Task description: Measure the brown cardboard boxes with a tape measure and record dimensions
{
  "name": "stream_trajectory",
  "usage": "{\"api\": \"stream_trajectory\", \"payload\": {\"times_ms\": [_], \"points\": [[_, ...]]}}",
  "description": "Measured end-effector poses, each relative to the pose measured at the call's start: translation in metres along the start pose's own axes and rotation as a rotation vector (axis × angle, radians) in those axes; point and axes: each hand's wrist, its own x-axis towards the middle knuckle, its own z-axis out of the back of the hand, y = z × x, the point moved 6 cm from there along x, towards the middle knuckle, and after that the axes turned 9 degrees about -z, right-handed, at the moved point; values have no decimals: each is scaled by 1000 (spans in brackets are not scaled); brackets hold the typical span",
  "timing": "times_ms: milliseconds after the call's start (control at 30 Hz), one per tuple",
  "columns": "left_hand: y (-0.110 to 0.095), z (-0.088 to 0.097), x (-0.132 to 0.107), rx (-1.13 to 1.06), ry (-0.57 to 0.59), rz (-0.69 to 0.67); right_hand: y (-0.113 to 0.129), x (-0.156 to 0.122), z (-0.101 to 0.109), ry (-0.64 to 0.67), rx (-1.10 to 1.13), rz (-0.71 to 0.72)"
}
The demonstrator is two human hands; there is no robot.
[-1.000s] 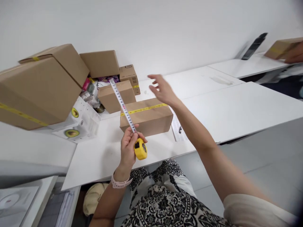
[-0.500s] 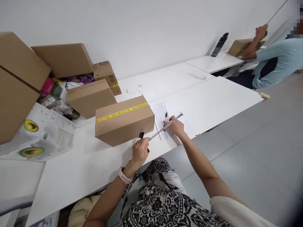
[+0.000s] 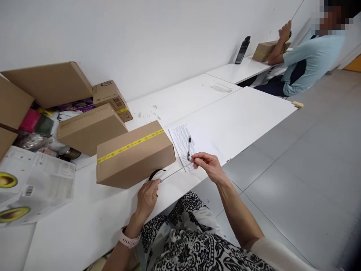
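Observation:
My left hand (image 3: 148, 195) is closed around a tape measure, its case mostly hidden by my fingers. A black strap (image 3: 156, 173) loops out above the hand, close to the front face of a taped cardboard box (image 3: 135, 154). From the left hand a thin tape blade (image 3: 172, 175), seen nearly edge-on, runs right towards my right hand (image 3: 208, 165). The right fingers are pinched together at the line of the blade, over the lower edge of a printed sheet (image 3: 180, 141). A black pen (image 3: 189, 145) lies on that sheet, just beside these fingertips.
Cardboard boxes (image 3: 90, 130), an avocado-printed carton (image 3: 53, 188) and packaged goods crowd the left of the white table (image 3: 234, 109). A dark bottle (image 3: 243, 50) stands farther off, near a seated co-worker (image 3: 313, 60) with another box (image 3: 263, 51). The table's front edge runs beside me.
My hands stay joined by the tape, whose blade now shows edge-on and no longer sticks out beyond my right hand. The view has shifted to the right.

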Motion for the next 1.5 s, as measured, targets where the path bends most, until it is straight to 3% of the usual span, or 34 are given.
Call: {"api": "stream_trajectory", "payload": {"times_ms": [167, 333, 433, 567, 633, 700, 800, 867, 967, 1067, 1167, 1233, 1333, 1433, 1500], "points": [[0, 1, -15, -10, 88, 76, -3, 1, 0, -67, -28, -24], [8, 1, -43, -30, 46, 140, -14, 4, -3, -70, -96, -39], [3, -6, -41, -93, 6, 198, -40, 2, -32, 32, -183, -98], [-14, -16, -18, -174, -22, 162, -78, -12, -87, 194, -366, -165], [-18, -18, -8, -169, -32, 150, -80, -15, -95, 186, -464, -138], [-15, -15, -4, -131, -39, 172, -68, -7, -77, 47, -574, -80], [-2, -6, -2, -7, -35, 224, -34, 21, -20, -349, -856, -15], [6, -2, 1, 100, -6, 234, -21, 46, 12, -496, -1082, -101], [19, -1, 11, 232, 49, 247, -22, 85, 29, -421, -1359, -276], [36, 0, 22, 330, 62, 316, -30, 108, 21, -261, -1479, -313], [46, 8, 27, 408, 8, 375, -29, 112, 18, -154, -1344, -281], [41, 15, 30, 430, -78, 368, -19, 107, 25, -119, -1031, -255], [11, 17, 41, 330, -208, 238, 6, 93, 40, -67, -483, -145], [-34, -13, 71, 116, -161, 35, 30, 83, 51, -60, -263, 2], [-63, -50, 96, 33, -8, -69, 35, 83, 56, -119, -241, 66]]}}
